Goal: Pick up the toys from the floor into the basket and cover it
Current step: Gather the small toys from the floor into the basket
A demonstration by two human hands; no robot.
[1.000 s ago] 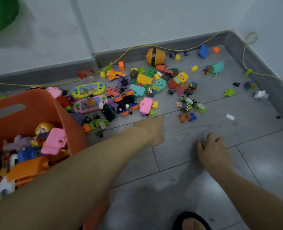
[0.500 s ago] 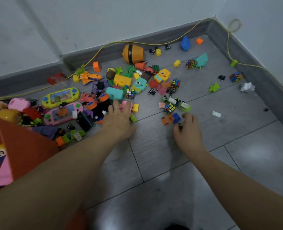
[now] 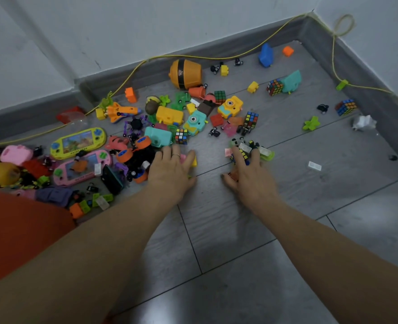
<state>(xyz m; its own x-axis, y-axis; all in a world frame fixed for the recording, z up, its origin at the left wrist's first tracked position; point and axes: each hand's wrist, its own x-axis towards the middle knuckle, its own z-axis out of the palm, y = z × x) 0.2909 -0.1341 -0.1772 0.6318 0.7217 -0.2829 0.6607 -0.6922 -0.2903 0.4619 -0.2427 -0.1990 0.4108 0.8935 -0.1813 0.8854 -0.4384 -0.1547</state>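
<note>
The left hand (image 3: 172,174) lies flat with spread fingers on a pink toy (image 3: 184,157), and the right hand (image 3: 249,176) curls over small cube toys (image 3: 243,154); such loose handfuls may spill before reaching the orange basket (image 3: 18,230).

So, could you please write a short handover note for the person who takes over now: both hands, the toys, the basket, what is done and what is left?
Left hand: laid on a pink toy at the near edge of the toy pile, fingers spread, nothing lifted.
Right hand: fingers curled into a cluster of small cars and cubes; the grasp is hard to judge.
Orange basket: at the lower left edge, its inside out of view.
Left: nearly all toys lie on the floor by the wall corner; collect them, then cover the basket. No cover is visible.
</note>
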